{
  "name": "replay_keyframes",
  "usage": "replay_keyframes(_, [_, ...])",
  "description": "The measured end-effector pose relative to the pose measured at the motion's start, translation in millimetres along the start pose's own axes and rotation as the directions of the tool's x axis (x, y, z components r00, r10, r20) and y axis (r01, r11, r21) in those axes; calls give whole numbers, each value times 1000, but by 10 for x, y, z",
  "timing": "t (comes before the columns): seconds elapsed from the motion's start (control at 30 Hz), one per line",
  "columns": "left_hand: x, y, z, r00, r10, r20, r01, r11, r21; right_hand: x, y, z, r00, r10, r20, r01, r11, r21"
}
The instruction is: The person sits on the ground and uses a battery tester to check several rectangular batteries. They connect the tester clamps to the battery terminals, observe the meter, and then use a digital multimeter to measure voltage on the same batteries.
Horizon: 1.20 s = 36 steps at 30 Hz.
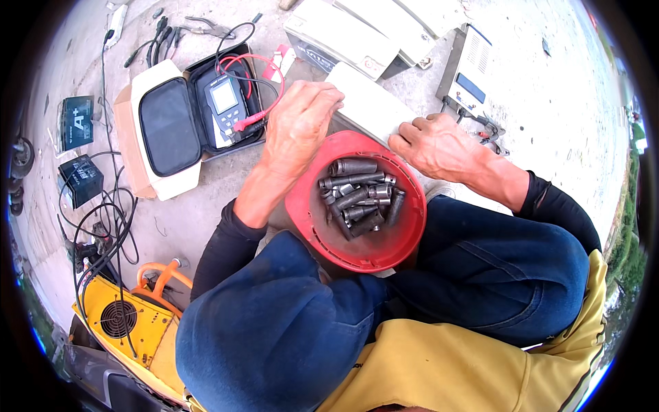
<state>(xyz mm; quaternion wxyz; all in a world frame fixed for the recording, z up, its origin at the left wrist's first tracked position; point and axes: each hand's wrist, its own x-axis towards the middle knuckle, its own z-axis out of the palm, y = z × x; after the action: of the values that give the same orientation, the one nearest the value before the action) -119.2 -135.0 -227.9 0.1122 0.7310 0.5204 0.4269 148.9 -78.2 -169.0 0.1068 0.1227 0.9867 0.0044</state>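
Observation:
A flat white rectangular slab (368, 100), perhaps a cover or box, lies in front of me at a slant. My left hand (301, 121) has its fingers pinched at the slab's left end. At the near right end, the curled fingers of my right hand (437, 147) grip its edge; the fingertips are partly hidden. Between my knees and below both hands sits an upturned red plastic hard hat (355, 260). Several dark cylindrical parts with metal ends (363, 195) lie jumbled inside it.
White-topped batteries (345, 33) stand beyond the slab. On the left, a handheld tester (226, 105) with red and black leads rests in an open case. A metal charger-like unit (468, 72) is at right. Tangled black cables (110, 216) run near a yellow machine (121, 319) by my left knee.

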Motion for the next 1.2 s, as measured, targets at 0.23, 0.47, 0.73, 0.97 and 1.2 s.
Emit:
replay_keyframes(0.23, [-104,-20,-34,1000,12,-20,-11,1000,18,134,-39,-183,999,12,-44,-6,992,124])
replay_keyframes(0.47, [-92,-8,74,997,-71,21,71,997,22,-8,-50,-33,997,49,55,-53,995,84])
replay_keyframes(0.73, [-78,27,61,998,-1,-66,12,988,157,88,-91,-122,997,55,49,-61,989,131])
replay_keyframes(0.97, [-95,22,139,994,51,-94,-39,992,118,-3,-37,-25,985,94,144,-110,988,105])
replay_keyframes(1.2, [-100,37,114,987,-72,-143,82,994,69,40,-87,-112,995,74,62,-81,990,114])
